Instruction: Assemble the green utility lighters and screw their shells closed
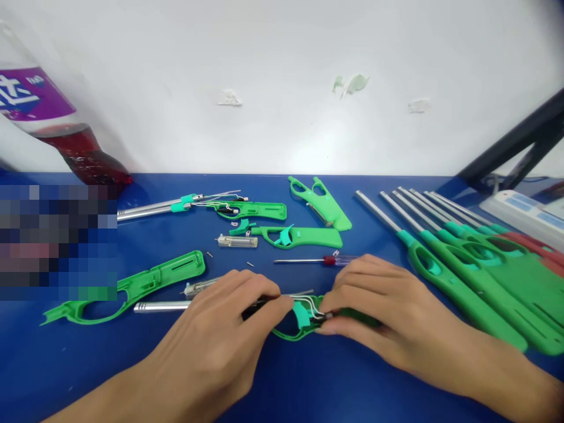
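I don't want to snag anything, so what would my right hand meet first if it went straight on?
Your right hand points left, so probably the white wires, then the teal piece in the green shell. Depth is unclear here; it might pass above them.

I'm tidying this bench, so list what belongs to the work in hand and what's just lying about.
Apparently in the work:
held green casing, with teal trigger and white wires
loose green half-shell
clear tank
screwdriver
assembled-looking green lighters

Seemingly just lying about:
drink bottle
white device, far right
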The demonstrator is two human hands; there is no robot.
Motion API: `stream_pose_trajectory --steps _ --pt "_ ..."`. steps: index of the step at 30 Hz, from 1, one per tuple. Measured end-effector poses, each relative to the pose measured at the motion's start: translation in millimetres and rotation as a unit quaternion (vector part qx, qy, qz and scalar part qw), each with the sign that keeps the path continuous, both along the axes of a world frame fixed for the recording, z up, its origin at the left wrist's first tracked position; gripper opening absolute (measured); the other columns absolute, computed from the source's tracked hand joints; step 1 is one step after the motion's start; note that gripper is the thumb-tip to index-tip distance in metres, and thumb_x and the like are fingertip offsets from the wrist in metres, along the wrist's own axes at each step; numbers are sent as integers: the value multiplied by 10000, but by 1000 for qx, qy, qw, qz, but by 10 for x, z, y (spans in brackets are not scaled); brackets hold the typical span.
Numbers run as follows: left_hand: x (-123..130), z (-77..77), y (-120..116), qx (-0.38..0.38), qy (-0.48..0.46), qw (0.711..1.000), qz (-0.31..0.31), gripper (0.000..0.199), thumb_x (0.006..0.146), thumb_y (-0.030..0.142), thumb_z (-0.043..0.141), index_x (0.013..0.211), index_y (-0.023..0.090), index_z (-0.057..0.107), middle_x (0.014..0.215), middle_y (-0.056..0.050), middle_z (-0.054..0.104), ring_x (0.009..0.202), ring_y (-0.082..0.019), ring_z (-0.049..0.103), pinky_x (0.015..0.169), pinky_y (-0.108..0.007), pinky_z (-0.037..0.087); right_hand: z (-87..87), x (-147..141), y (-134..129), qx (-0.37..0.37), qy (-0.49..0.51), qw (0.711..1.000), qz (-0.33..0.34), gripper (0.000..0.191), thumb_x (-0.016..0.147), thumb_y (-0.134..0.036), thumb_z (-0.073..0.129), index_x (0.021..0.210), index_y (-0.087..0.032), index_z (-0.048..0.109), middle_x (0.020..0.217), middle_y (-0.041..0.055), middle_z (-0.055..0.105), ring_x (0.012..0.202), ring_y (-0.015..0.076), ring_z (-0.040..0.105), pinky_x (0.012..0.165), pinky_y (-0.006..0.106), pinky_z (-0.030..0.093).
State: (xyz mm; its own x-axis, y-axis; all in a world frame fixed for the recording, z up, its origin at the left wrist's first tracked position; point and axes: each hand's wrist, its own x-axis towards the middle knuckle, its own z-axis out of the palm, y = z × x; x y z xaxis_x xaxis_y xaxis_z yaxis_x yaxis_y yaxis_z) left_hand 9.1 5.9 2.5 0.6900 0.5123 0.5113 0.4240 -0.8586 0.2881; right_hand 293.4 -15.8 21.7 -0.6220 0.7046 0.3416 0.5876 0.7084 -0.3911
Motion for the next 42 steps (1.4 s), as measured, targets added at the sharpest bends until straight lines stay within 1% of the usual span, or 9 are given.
stream_pose_trajectory --steps 4,10,14,18,25,27,33,38,42 --pt "-1 11 10 14 3 1000 5 469 981 -100 475 1259 200 704 1083 -38 734 865 -179 677 750 -317 536 0 -3 -7 0 -13 1000 -1 131 1128 -354 685 1091 -238 734 910 -28 765 823 166 708 877 365 483" --pt "7 -22 -18 15 -3 1000 9 457 1001 -84 485 1282 208 698 1101 -42 720 877 -187 677 744 -325 526 -24 0 -14 10 -20 1000 -4 134 1128 -358 686 1068 -245 727 920 -38 758 839 163 698 884 359 463" --pt "8 15 -13 14 4 1000 -3 448 985 -90 494 1277 193 682 1092 -50 722 881 -192 685 742 -325 543 -35 -2 -3 21 -19 1000 -2 151 1134 -366 674 1067 -240 724 917 -37 758 834 163 697 879 359 452" --pt "8 47 -3 19 5 1000 -1 442 972 -99 486 1249 192 672 1077 -56 724 888 -202 701 733 -330 550 -34 1 0 31 -26 999 2 188 1138 -374 665 1037 -229 730 906 -31 745 832 166 694 881 360 446" --pt "6 17 -3 26 17 1000 5 465 990 -81 469 1293 211 667 1050 -44 720 870 -206 697 728 -344 540 -30 -4 -3 54 -33 998 17 242 1147 -350 638 992 -190 733 868 -9 714 807 171 656 834 357 437" --pt "14 33 -6 25 15 1000 2 420 1013 -58 474 1266 213 671 1044 -44 718 874 -211 699 715 -348 531 -34 -7 -5 61 -33 997 21 259 1149 -357 631 981 -186 730 852 -8 701 795 171 644 821 356 434" --pt "54 100 -28 22 0 1000 -16 130 1104 102 559 1131 172 664 1041 -72 710 868 -232 691 721 -393 544 -41 -8 -11 61 -33 997 26 275 1152 -362 617 959 -191 712 832 -10 674 783 169 610 823 351 431" --pt "50 55 -22 38 26 999 -15 153 1144 212 578 1206 176 714 991 -50 713 804 -233 658 688 -413 525 -42 -2 -17 81 -33 996 22 254 1126 -369 669 946 -192 694 817 -13 659 772 169 597 789 354 420" --pt "56 39 -1 38 30 999 -17 156 1149 226 574 1186 185 721 988 -42 709 775 -221 641 691 -414 519 -35 -10 -18 84 -46 995 24 299 1141 -379 639 909 -197 687 786 -17 645 756 166 594 780 351 423"
